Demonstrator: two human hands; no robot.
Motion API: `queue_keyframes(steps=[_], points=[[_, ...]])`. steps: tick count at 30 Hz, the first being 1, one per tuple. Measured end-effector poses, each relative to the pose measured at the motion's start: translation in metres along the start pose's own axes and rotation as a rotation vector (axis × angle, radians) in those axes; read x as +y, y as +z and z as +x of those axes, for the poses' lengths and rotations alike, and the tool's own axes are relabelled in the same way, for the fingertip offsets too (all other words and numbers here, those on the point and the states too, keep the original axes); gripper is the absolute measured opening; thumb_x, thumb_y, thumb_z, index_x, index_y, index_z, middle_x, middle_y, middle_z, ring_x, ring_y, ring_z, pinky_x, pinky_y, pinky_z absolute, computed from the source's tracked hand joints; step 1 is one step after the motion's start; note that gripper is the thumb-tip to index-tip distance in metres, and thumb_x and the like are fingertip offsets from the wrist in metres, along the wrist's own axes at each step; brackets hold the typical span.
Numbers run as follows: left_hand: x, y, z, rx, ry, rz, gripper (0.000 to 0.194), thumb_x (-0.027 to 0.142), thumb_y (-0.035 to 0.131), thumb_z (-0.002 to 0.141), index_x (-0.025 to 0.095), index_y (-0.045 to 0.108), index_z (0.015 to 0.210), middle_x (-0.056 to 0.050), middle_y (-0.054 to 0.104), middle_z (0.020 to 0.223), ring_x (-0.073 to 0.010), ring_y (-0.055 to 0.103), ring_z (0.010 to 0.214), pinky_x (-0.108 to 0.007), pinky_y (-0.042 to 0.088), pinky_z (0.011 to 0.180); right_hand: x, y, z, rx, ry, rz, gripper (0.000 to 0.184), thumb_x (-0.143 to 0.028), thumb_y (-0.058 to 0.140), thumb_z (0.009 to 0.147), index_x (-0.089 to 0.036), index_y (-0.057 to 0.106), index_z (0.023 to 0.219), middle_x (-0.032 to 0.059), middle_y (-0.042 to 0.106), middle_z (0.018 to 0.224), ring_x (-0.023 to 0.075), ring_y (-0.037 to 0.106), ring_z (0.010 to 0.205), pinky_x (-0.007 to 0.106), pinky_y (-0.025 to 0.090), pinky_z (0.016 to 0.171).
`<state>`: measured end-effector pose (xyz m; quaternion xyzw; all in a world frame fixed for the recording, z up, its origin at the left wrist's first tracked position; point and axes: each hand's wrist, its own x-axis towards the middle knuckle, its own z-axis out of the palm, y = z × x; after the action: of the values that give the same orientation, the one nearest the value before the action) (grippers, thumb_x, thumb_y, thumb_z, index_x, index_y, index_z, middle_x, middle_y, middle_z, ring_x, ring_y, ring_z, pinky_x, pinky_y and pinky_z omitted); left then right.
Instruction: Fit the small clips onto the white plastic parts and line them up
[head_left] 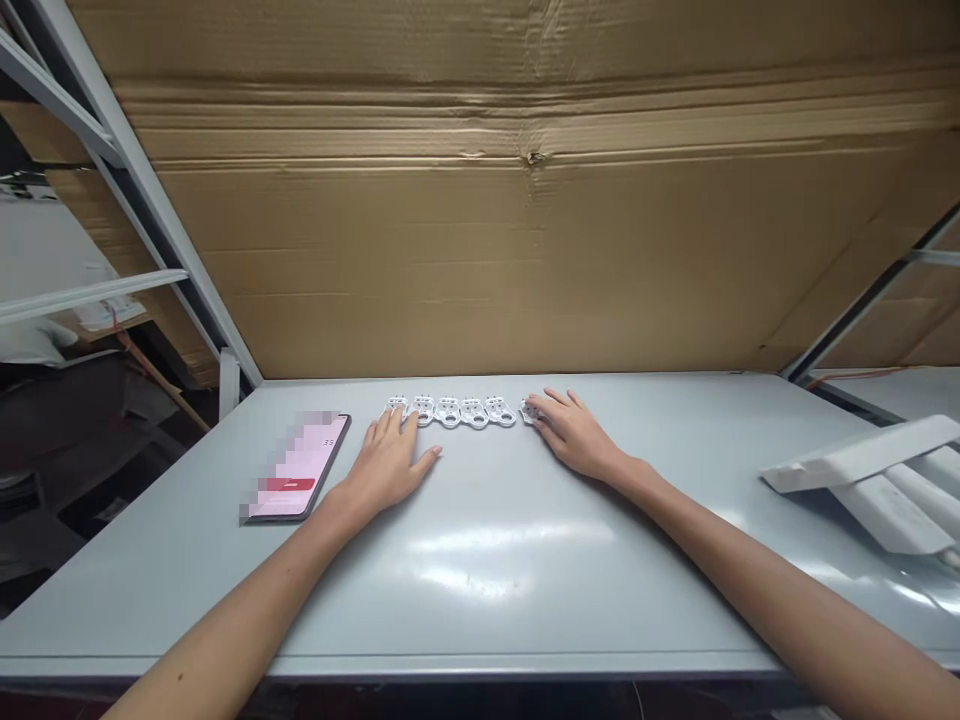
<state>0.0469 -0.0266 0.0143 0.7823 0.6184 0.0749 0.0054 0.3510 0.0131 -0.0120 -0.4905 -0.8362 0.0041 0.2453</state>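
Head view of a pale grey surface (480, 500) with both hands resting palm-down toward its far side. A row of white pieces (448, 408), five in number and each with a ring-shaped lower end, lies side by side near the rear edge; a single white piece (529, 411) lies just right of the row, across a narrow gap. The left hand (390, 460) is spread, thumb held away from the fingers, its fingertips partly covering the leftmost piece. The right hand (566, 430) has its fingers extended over the single piece and hides much of it; whether they pinch it cannot be told. The two hands are well apart, the row spanning most of the space between them.

Surroundings: a phone (319, 465) with a lit screen, partly pixelated, lies face up just left of the left hand and forearm. White elongated boxes (892, 505) lie overlapping at the far right, well apart from the right hand. Creased brown cardboard (480, 260) closes off the rear of the surface. A grey metal frame (161, 205) rises at the left, with dark, indistinct clutter (60, 430) beyond it; a slanting rail (855, 310) bounds the right.
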Motion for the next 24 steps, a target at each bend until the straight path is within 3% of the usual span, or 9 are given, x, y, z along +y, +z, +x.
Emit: queue_keyframes(steps=[3,8,14,18,24], points=[[0.0,-0.001,0.002,-0.067,-0.032,-0.016,0.07,0.053,0.032,0.097,0.006,0.03,0.149,-0.022,0.022,0.158,-0.0359,0.016,0.148,-0.051,0.018,0.117,-0.004,-0.003,-0.003,0.0,-0.002,-0.042,0.044,-0.025,0.031,0.097,-0.018,0.054,0.133,0.0119,0.056,0.141,0.0314,0.041,0.138,0.055,0.033,0.113],[-0.006,0.002,0.006,-0.064,-0.015,-0.049,0.065,0.051,0.029,0.099,0.01,0.031,0.15,-0.02,0.019,0.16,-0.0337,0.012,0.149,-0.054,0.016,0.117,-0.022,-0.012,-0.016,-0.11,-0.035,-0.089,0.047,-0.037,0.034,0.098,-0.016,0.055,0.134,0.0146,0.059,0.138,0.0318,0.053,0.127,0.053,0.036,0.11],[-0.006,0.003,0.007,-0.104,-0.013,-0.064,0.067,0.052,0.028,0.099,0.01,0.028,0.152,-0.019,0.014,0.161,-0.0319,0.007,0.149,-0.052,0.014,0.118,-0.036,-0.011,-0.017,-0.204,-0.023,-0.073,0.059,-0.053,0.031,0.098,-0.017,0.047,0.142,0.0151,0.049,0.147,0.0358,0.04,0.137,0.057,0.03,0.112],[-0.003,0.003,0.008,-0.105,0.003,-0.064,0.069,0.051,0.03,0.099,0.007,0.025,0.153,-0.019,0.013,0.161,-0.0331,0.007,0.149,-0.051,0.014,0.118,-0.035,-0.01,-0.012,-0.221,-0.045,-0.043,0.056,-0.052,0.029,0.099,-0.02,0.047,0.141,0.0134,0.05,0.146,0.0332,0.04,0.138,0.054,0.03,0.113],[-0.005,0.004,0.008,-0.091,0.037,-0.062,0.062,0.05,0.031,0.1,0.018,0.03,0.153,-0.014,0.013,0.162,-0.035,0.008,0.148,-0.053,0.015,0.118,-0.033,-0.008,-0.008,-0.205,-0.067,-0.021,0.055,-0.05,0.036,0.098,-0.017,0.048,0.141,0.0145,0.05,0.145,0.0328,0.04,0.137,0.051,0.031,0.113]])
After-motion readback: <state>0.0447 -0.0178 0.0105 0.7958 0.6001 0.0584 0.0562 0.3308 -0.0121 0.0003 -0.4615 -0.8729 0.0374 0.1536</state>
